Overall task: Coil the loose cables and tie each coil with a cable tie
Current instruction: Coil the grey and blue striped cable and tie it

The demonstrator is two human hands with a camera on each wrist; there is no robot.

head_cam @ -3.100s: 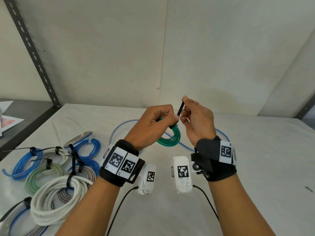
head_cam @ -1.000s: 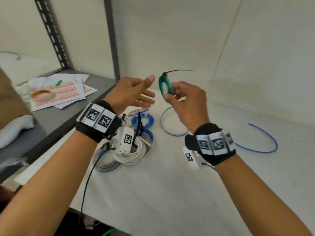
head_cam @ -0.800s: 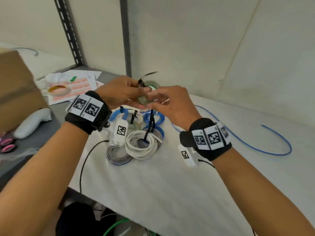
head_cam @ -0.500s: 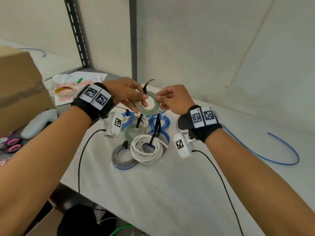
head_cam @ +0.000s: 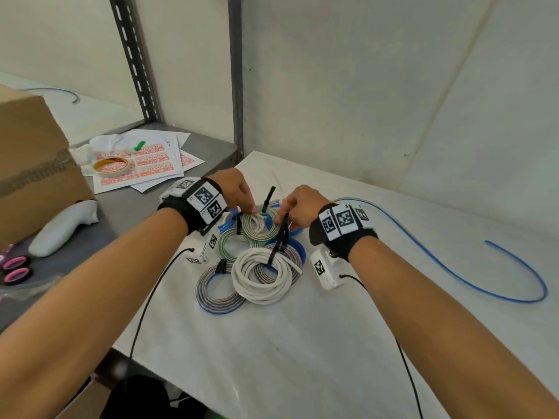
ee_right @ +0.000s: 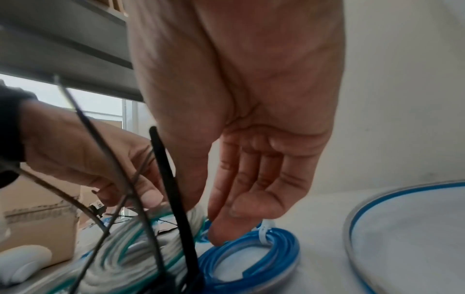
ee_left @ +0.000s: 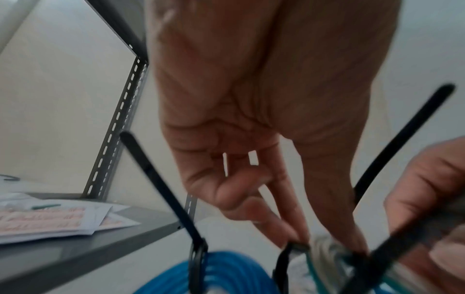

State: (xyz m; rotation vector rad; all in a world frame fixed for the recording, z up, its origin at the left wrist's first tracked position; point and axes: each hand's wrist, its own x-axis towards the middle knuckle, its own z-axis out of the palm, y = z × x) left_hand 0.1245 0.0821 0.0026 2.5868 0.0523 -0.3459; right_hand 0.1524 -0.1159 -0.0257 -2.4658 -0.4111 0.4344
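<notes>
A green and white coil (head_cam: 257,235) with a black cable tie (head_cam: 268,197) sticking up lies on top of a pile of tied coils on the white table (head_cam: 302,358). My left hand (head_cam: 252,210) pinches its left side between thumb and fingers; the left wrist view shows that coil (ee_left: 324,246) under my fingertips (ee_left: 298,237). My right hand (head_cam: 286,208) hovers over its right side with fingers straight, and the fingertips (ee_right: 221,236) touch a blue coil (ee_right: 251,258). A loose blue cable (head_cam: 453,267) curves across the table to the right.
The pile also holds a thick white coil (head_cam: 263,276) and a grey-blue coil (head_cam: 216,291). On the grey shelf to the left are a cardboard box (head_cam: 30,164), a tape roll (head_cam: 110,166), papers (head_cam: 157,164), a white handle-shaped device (head_cam: 63,226) and pink-handled scissors (head_cam: 15,267).
The tied coil went from being held up in the air to down on the pile of coils, both hands lowering with it. The head view swung left toward the shelf.
</notes>
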